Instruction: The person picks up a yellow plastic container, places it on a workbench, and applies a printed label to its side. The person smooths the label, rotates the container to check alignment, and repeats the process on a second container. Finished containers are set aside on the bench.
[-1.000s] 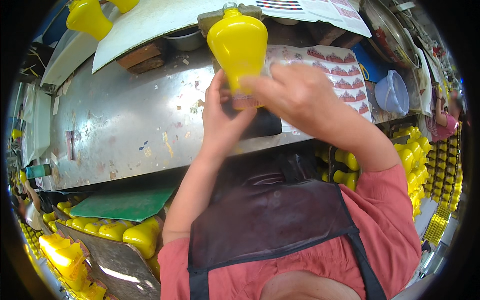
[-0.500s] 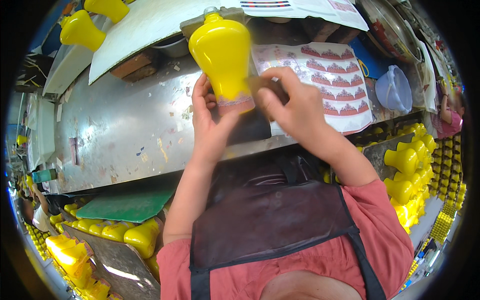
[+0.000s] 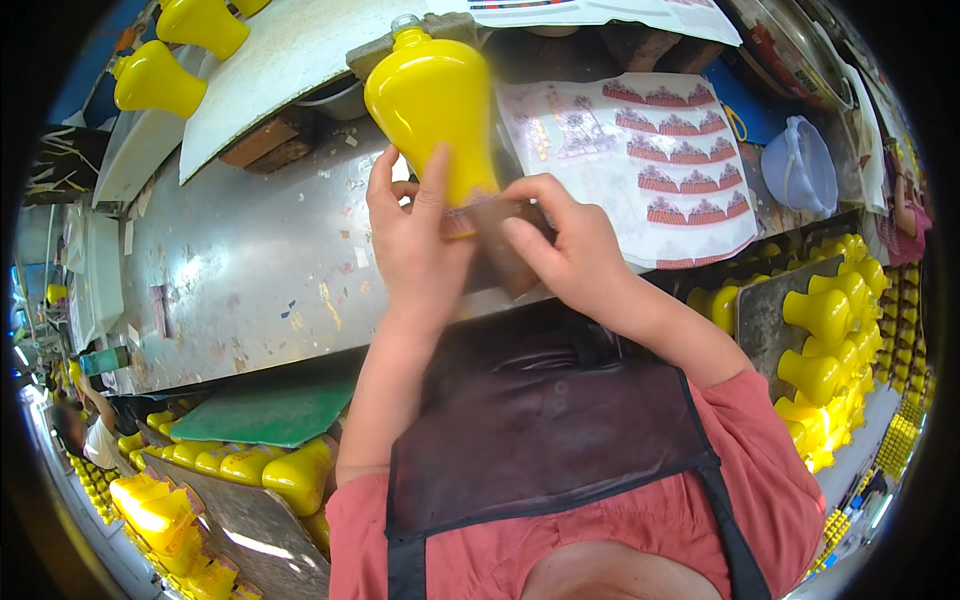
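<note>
A glossy yellow vase-shaped bottle (image 3: 430,105) lies on the metal table with its clear glass neck away from me, by a grey block (image 3: 372,57). A pink lace-patterned band (image 3: 458,222) runs around its narrow base end. My left hand (image 3: 415,250) holds the bottle near that end, thumb along its top side and fingers around the left. In my right hand (image 3: 575,235) is a flat brown scraper-like piece (image 3: 505,250), pinched between thumb and fingers. Slightly blurred, it lies against the band and hides part of it.
A sheet of pink and purple decals (image 3: 640,180) lies to the right, with a pale lilac bucket (image 3: 800,170) beyond it. Yellow bottles (image 3: 825,310) crowd racks on the right, and more (image 3: 300,478) stand at lower left by a green board (image 3: 262,410). A white board (image 3: 300,60) spans the far left.
My right hand has moved down and left, bringing the brown piece across the band. My left thumb has risen onto the bottle's side. The view has shifted slightly.
</note>
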The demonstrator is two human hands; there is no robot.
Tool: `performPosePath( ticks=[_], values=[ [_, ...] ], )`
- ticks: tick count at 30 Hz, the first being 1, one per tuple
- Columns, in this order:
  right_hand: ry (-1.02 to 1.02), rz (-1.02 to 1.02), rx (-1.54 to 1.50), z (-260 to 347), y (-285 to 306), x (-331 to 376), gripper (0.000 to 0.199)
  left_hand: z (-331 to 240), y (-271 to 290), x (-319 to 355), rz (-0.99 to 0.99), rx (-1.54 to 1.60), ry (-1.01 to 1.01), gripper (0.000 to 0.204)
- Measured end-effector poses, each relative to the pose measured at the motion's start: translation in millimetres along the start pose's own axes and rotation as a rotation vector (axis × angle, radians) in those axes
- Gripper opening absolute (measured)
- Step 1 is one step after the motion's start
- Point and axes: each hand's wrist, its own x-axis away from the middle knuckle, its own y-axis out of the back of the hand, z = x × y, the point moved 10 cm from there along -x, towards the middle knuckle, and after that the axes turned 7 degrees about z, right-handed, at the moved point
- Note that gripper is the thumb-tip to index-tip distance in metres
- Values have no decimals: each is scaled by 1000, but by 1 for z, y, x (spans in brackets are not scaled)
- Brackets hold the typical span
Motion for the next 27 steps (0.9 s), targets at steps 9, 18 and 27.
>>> performPosePath(
  ticks=[9, 18, 27],
  values=[
    [50, -92, -114, 10, 9, 9, 23, 2, 4, 4, -96, -10, -10, 91],
    [10, -187, -207, -4, 19, 6, 27, 4, 6, 3, -1, 89, -82, 94],
    [-65, -123, -30, -8, 14, -1, 22, 30, -7, 6, 25, 594, 169, 75]
  ],
)
